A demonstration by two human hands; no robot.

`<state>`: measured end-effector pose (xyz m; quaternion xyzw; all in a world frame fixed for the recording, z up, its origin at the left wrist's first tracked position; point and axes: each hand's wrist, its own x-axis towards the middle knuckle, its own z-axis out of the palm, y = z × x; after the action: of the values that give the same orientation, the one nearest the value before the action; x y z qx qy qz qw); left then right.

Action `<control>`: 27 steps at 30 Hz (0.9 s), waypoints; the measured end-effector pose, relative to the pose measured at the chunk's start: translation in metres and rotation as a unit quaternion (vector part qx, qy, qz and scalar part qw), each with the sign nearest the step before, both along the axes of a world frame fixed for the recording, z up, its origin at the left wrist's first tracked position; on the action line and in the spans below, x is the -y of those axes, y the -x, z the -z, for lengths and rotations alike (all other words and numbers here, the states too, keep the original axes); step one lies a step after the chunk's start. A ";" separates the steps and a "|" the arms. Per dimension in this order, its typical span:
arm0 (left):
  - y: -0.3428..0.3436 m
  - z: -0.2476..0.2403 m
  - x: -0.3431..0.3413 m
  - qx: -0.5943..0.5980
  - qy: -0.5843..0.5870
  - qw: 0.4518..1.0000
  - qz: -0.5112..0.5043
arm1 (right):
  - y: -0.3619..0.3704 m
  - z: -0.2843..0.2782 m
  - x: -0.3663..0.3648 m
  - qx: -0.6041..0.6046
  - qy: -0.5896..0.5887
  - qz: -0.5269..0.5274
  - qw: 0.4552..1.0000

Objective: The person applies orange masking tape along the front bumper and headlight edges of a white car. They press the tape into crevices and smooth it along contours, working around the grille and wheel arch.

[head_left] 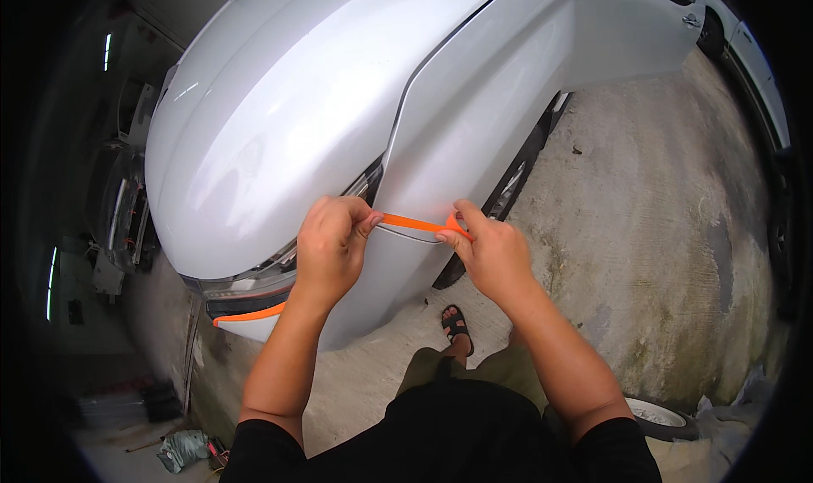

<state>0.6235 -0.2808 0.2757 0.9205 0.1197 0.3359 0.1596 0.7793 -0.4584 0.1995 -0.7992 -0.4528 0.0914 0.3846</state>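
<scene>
Between my hands a strip of orange tape (412, 221) is stretched, close over the front corner of a silver-white car (279, 127). My left hand (333, 244) pinches the strip's left end beside the headlight (284, 260). In my right hand (489, 250) is the small orange tape roll (457, 223), gripped between thumb and fingers near the fender (474, 102). Another orange strip (250, 314) runs along the bumper (326, 335) edge under the headlight, partly hidden by my left forearm. Whether the stretched strip touches the body, I cannot tell.
The car's front wheel (511, 187) shows below the fender, and a side door (635, 38) stands swung out. Another vehicle (758, 68) is at the far right. A tyre (656, 419) lies at lower right on the concrete floor (644, 229). Car parts (127, 212) stand at left.
</scene>
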 end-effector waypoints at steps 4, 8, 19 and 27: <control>0.001 0.005 -0.005 -0.068 -0.106 0.991 -0.047 | 0.011 0.004 0.003 0.006 -0.039 0.020 0.999; 0.004 0.016 -0.008 -0.068 -0.148 0.986 -0.021 | 0.025 0.009 0.006 -0.013 0.000 0.026 1.000; 0.008 0.025 -0.015 -0.040 -0.179 0.983 -0.004 | 0.047 0.021 -0.017 -0.024 -0.055 0.079 0.995; 0.007 0.030 -0.016 -0.040 -0.214 0.976 -0.006 | 0.047 0.023 -0.016 -0.066 -0.035 0.078 0.994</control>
<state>0.6169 -0.2651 0.2454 0.9453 0.0571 0.3177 -0.0477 0.7328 -0.4424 0.1765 -0.8103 -0.3656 0.0976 0.4475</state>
